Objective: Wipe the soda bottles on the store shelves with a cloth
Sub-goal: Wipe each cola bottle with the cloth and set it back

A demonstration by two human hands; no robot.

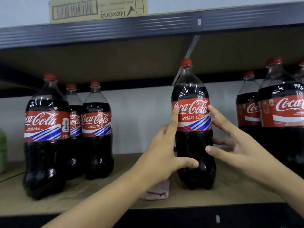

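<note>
A large cola bottle (193,145) with a red cap and red label stands upright on the brown shelf board (98,198), apart from the other bottles. My left hand (162,155) touches its left side, with the index finger straight up along the label and the thumb across the lower front. My right hand (236,145) is spread at its right side; the index fingertip is at the label's edge and the thumb near the dark body. A folded pinkish cloth (158,192) lies on the shelf under my left wrist, held by neither hand.
Three cola bottles (46,129) stand grouped at the left, more cola bottles (283,112) at the right. A green bottle (2,150) shows at the left edge. The upper shelf (148,28) hangs low overhead and carries a cardboard box (98,9).
</note>
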